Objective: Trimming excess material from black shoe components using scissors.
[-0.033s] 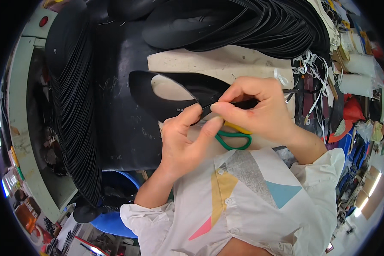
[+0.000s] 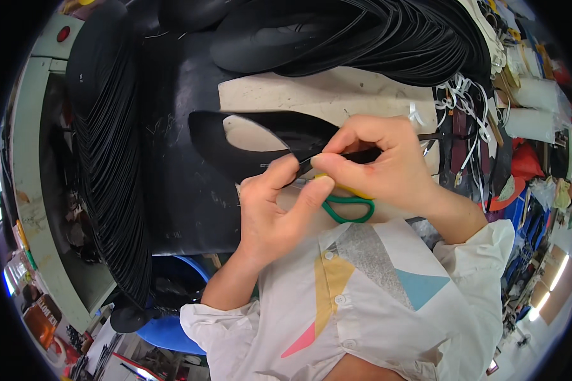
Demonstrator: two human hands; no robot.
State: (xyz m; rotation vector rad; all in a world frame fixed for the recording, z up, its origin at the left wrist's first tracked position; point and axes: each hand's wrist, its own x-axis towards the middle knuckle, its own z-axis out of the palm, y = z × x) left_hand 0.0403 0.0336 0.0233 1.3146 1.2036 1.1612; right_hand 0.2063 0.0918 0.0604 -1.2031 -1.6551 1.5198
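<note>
Piece of black sheet (image 2: pixel 211 141) lies partly over a pale board (image 2: pixel 286 92) on the table (image 2: pixel 178 133). We record right grip (image 2: pixel 382 157) pinching its edge; left grip (image 2: pixel 273 206) touches it, closure we cannot tell. Green-and-yellow scissor handles (image 2: pixel 350 200) lie just beside left grip.

Showing one stack (image 2: pixel 108 171) left of the board (image 2: pixel 267 92), a second stack (image 2: pixel 362 44) behind, straps (image 2: pixel 457 89) right, scissors (image 2: pixel 349 200) before the panel (image 2: pixel 216 143), a tub (image 2: pixel 168 335) front left.
</note>
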